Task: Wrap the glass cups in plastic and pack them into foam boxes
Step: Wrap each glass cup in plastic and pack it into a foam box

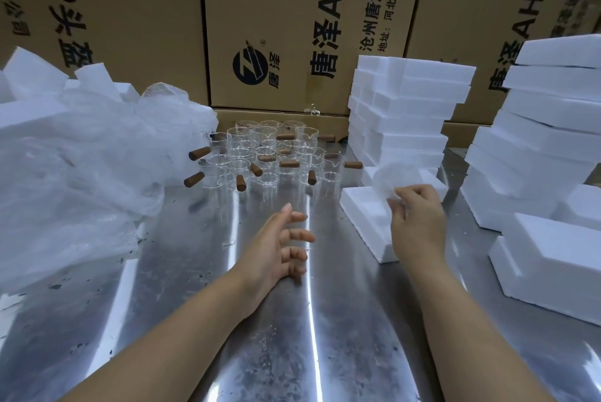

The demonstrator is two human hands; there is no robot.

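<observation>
Closest to me, two bare forearms reach out over a shiny metal table. The left hand hangs just above the tabletop, fingers spread loosely and holding nothing. The right hand pinches a round plastic bundle between thumb and fingertips. It is too blurred to tell whether a cup is inside. The bundle sits over an open foam box lying flat on the table beneath that hand. Further right, near the table's edge, lies a closed foam box.

Beyond the left hand stands a tight cluster of glass cups, unwrapped and upright, their brown wooden handles poking out sideways. To the left of them, a big heap of plastic sheeting spreads across the table, with loose foam pieces behind it. On the right, two tall foam stacks rise side by side. At the back, large cardboard cartons printed in black wall off the table.
</observation>
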